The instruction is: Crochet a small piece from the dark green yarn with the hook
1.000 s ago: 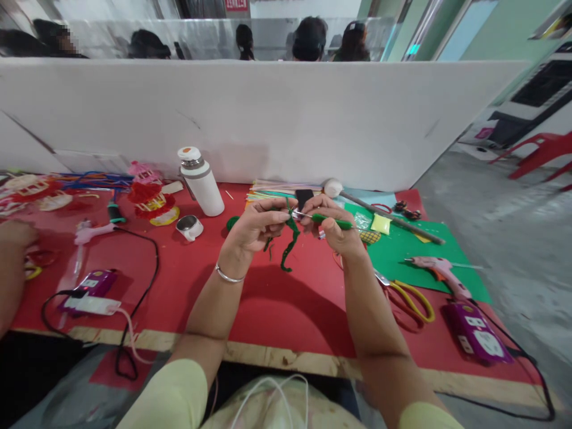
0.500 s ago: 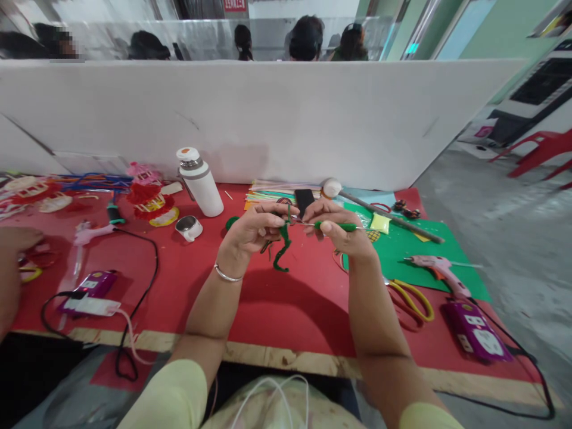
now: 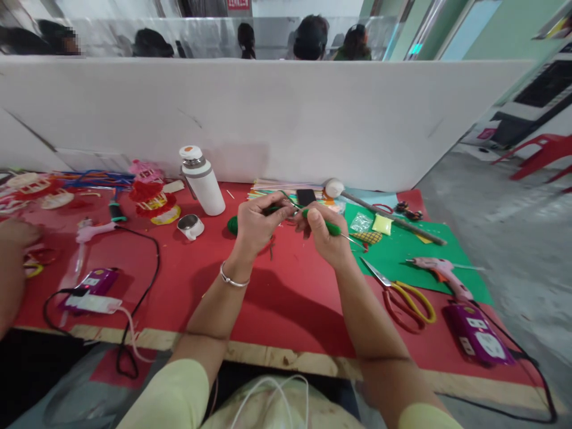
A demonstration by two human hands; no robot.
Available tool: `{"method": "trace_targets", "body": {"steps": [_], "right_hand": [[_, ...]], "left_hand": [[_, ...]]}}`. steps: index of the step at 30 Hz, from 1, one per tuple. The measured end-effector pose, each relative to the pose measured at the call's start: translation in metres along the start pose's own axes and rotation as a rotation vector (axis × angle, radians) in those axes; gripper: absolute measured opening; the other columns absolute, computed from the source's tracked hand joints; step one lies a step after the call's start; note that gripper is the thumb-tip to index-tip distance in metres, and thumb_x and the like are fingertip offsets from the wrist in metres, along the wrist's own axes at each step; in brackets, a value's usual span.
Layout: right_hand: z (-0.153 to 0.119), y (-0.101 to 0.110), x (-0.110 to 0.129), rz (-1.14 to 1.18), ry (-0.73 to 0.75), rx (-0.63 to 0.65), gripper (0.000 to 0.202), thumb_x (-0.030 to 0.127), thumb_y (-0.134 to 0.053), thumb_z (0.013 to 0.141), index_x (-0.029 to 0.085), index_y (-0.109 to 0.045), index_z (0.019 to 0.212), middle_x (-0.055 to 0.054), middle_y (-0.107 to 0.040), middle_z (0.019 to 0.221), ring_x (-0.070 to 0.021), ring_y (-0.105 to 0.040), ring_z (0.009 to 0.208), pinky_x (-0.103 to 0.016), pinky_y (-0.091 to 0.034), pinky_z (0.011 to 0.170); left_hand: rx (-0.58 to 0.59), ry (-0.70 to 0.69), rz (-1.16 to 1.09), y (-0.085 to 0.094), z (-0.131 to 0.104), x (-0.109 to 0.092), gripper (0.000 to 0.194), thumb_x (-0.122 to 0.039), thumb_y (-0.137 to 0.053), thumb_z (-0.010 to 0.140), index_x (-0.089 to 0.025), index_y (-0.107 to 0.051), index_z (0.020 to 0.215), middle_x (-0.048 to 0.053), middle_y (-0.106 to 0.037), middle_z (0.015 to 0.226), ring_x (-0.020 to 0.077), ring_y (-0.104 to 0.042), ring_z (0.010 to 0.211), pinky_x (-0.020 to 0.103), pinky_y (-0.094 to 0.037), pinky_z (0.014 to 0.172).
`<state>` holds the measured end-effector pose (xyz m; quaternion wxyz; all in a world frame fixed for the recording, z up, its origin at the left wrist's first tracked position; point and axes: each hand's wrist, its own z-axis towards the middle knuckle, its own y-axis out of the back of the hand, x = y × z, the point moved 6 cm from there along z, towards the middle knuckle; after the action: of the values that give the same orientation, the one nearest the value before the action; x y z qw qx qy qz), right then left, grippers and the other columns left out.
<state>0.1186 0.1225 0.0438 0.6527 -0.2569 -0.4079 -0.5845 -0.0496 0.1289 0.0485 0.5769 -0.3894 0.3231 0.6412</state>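
Above the middle of the red table, my left hand (image 3: pixel 260 221) pinches green yarn work, mostly hidden behind its fingers. My right hand (image 3: pixel 328 235) is wrapped round a crochet hook with a green handle (image 3: pixel 333 229), whose tip meets the yarn between the two hands. The far end of the hook's metal shaft points down to the right. A green yarn ball (image 3: pixel 233 225) lies just left of my left hand. A thin dark strand hangs below the left fingers.
Scissors (image 3: pixel 404 301), a pink glue gun (image 3: pixel 440 271) and a purple box (image 3: pixel 478 333) lie at the right. A white bottle (image 3: pixel 202 182), a metal cup (image 3: pixel 190 226) and a red-and-pink craft piece (image 3: pixel 153 193) stand left. Another person's arm (image 3: pixel 11 262) reaches in at the far left.
My right hand has tilted the hook downward to the right and come closer to my left hand. The green piece that hung between the hands is now mostly hidden.
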Motion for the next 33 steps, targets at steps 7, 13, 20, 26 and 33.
{"method": "trace_targets", "body": {"steps": [7,13,20,26,33], "right_hand": [[-0.003,0.000,-0.003,-0.089,0.051,-0.139,0.051,0.067,-0.052,0.103,0.024,-0.070,0.082,-0.003,-0.063,0.073,-0.0170,-0.061,0.068,-0.031,-0.050,0.062],[0.003,-0.004,-0.030,0.324,-0.133,-0.034,0.064,0.082,-0.050,0.095,0.022,-0.070,0.086,-0.001,-0.064,0.067,-0.0143,-0.059,0.053,-0.028,-0.046,0.047],[0.003,0.006,-0.048,0.380,-0.356,0.091,0.061,0.081,-0.067,0.084,0.021,-0.068,0.071,-0.002,-0.068,0.063,-0.0121,-0.056,0.048,-0.024,-0.042,0.042],[0.002,0.009,-0.044,0.344,-0.379,0.143,0.054,0.070,-0.071,0.087,0.019,-0.072,0.068,-0.005,-0.075,0.067,-0.0131,-0.060,0.048,-0.025,-0.040,0.041],[0.002,0.011,-0.037,0.332,-0.344,0.173,0.050,0.062,-0.069,0.090,0.016,-0.076,0.072,-0.007,-0.078,0.067,-0.0129,-0.061,0.047,-0.025,-0.041,0.042]], "left_hand": [[-0.027,0.036,-0.026,-0.001,-0.002,0.000,0.027,-0.030,-0.092,0.075,-0.021,-0.087,0.100,0.004,-0.081,0.089,0.0162,-0.071,0.078,0.030,-0.059,0.077],[0.180,0.222,-0.180,0.003,0.003,0.009,0.032,-0.029,-0.097,0.067,-0.020,-0.088,0.097,0.003,-0.076,0.078,0.0097,-0.059,0.062,0.024,-0.047,0.057],[0.365,0.227,-0.133,0.013,0.001,-0.002,0.021,-0.026,-0.093,0.071,-0.019,-0.089,0.090,0.007,-0.079,0.080,0.0131,-0.063,0.066,0.025,-0.048,0.058],[0.384,0.237,-0.068,0.018,0.001,0.000,0.016,-0.023,-0.090,0.074,-0.020,-0.089,0.089,0.006,-0.078,0.076,0.0123,-0.062,0.063,0.023,-0.046,0.055],[0.422,0.305,-0.146,0.015,0.003,0.009,0.019,-0.023,-0.090,0.070,-0.019,-0.089,0.089,0.005,-0.076,0.073,0.0098,-0.055,0.056,0.023,-0.043,0.051]]}}
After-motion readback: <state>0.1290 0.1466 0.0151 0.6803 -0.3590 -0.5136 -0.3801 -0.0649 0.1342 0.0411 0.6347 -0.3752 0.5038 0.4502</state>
